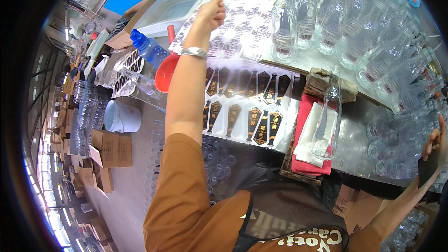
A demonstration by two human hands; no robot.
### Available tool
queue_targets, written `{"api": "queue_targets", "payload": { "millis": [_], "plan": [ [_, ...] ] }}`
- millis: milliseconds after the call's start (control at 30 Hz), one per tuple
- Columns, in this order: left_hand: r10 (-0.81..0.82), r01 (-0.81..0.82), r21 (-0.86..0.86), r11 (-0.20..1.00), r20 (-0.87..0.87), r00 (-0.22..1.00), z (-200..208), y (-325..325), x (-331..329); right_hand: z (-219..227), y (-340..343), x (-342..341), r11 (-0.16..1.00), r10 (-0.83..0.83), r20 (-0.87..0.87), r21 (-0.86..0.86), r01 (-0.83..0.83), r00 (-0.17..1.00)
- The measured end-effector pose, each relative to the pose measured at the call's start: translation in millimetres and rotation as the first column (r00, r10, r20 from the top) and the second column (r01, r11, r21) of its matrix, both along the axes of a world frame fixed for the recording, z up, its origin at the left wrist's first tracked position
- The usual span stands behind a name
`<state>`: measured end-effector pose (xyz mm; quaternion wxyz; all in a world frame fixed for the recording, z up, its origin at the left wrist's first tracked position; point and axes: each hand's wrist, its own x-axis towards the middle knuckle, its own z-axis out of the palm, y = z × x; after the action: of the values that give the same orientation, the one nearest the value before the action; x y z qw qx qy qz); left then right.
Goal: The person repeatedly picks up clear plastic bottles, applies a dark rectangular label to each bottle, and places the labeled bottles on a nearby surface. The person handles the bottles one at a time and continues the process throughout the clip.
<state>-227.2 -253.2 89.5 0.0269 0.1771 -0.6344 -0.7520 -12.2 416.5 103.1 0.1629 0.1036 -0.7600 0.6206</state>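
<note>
My left hand [213, 15] is closed above white sheets of printed labels [245, 23]; whatever its fingers may pinch is hidden. A silver bracelet [194, 52] circles that wrist. Under and beside my left forearm lies a sheet of black and gold tie-shaped labels [247, 98]. Far to the right, my right hand [435, 142] reaches beside several clear glass bottles [389, 133], its fingers stretched out. A dark patch [427, 170] covers part of its palm and wrist; I cannot tell what it is. Between the hands a glass bottle [326, 121] lies on a folded white cloth over a red cloth [298, 135].
Rows of upright labelled bottles [284, 23] fill the back right. A worn block [322, 81] sits at the lying bottle's neck. At left are a red funnel-like item [165, 74], a blue-capped bottle [149, 49], a white bin [186, 7], a bucket [122, 116] and cardboard boxes [114, 149].
</note>
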Motion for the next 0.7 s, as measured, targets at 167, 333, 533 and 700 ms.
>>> {"api": "queue_targets", "payload": {
  "millis": [167,333,533,700],
  "plan": [
    [-0.149,0.148,-0.047,0.988,-0.017,0.989,5.4,51.7,7.0,-10.3,-10.9,8.0,0.993,-0.060,0.104,-0.098,0.070,0.993],
    [-0.203,0.197,-0.071,0.978,-0.095,0.975,1.3,48.1,44.9,-15.4,-33.8,10.0,0.985,-0.061,0.147,-0.154,0.083,0.987],
    [-0.333,-0.147,-0.875,0.461,-0.325,0.885,-55.1,70.0,122.3,-23.3,-53.3,17.3,0.976,-0.011,0.168,-0.211,0.046,0.986],
    [-0.380,-0.303,-0.953,-0.020,-0.273,0.884,-109.5,86.1,166.2,-39.6,-64.9,21.8,0.958,0.051,0.210,-0.286,0.012,0.976]
  ]
}}
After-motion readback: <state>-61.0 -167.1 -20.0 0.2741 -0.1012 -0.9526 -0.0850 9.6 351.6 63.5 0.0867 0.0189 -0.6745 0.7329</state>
